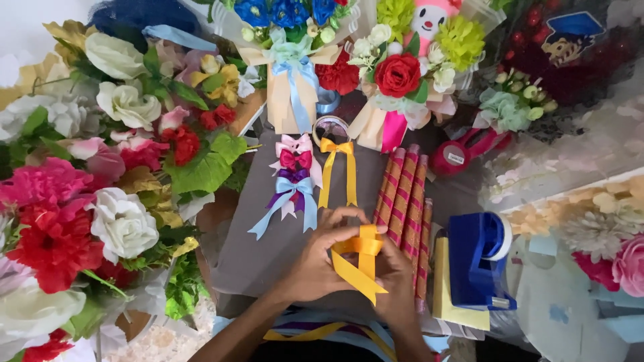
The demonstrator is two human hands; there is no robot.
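Observation:
Both my hands meet at the lower middle over a grey table. My left hand and my right hand together pinch a yellow ribbon folded into loops, its tail hanging down between them. Beyond my fingers lie finished bows: a yellow bow, a pink bow, a red and purple one below it, and a light blue bow. More yellow ribbon trails across my lap.
Red-and-gold striped rolls lie right of my hands. A blue tape dispenser stands on a yellow pad. A red tool and a tape roll sit farther back. Artificial flower bouquets crowd the left, back and right.

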